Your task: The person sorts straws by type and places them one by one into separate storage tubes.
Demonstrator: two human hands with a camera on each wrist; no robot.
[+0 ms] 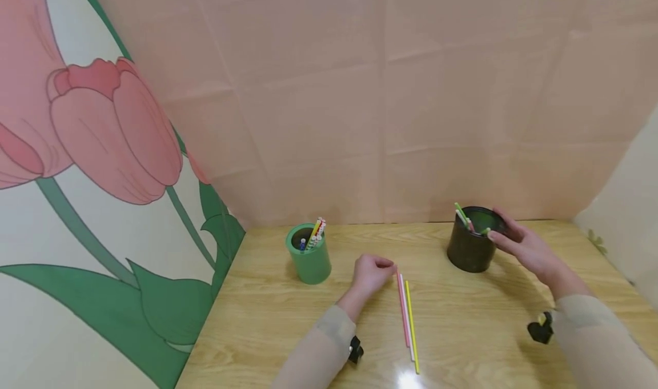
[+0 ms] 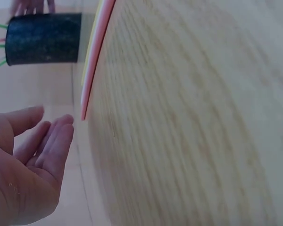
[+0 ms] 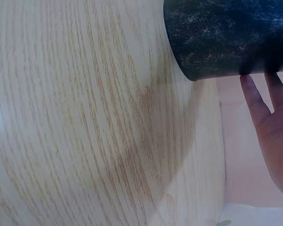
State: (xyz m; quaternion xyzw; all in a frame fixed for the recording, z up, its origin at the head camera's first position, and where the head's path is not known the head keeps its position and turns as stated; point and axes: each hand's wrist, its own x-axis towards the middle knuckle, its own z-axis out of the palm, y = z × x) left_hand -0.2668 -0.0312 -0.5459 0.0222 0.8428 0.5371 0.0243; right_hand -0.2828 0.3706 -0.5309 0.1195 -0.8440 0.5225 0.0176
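Note:
My left hand (image 1: 371, 272) is beside the far end of a pink straw-like stick (image 1: 402, 309). In the left wrist view, its thumb and loosely bent fingers (image 2: 56, 143) stand apart with nothing seen between them. A white stick (image 1: 408, 320) and a yellow stick (image 1: 412, 332) lie alongside the pink one. My right hand (image 1: 524, 252) rests against the right side of an upright black cup (image 1: 469, 249), thumb by the rim near a green stick end. The right wrist view shows fairly straight fingers (image 3: 254, 101) touching the cup wall; the thumb is out of sight there.
On the left stands a green cup (image 1: 312, 266) with several thin, colourful pen-like items (image 1: 317, 233). More green, white and pink sticks poke from the black cup. A pinkish sheet (image 1: 334, 120) backs the wooden table (image 1: 267, 320), and a tulip-painted wall (image 1: 113, 132) borders its left side.

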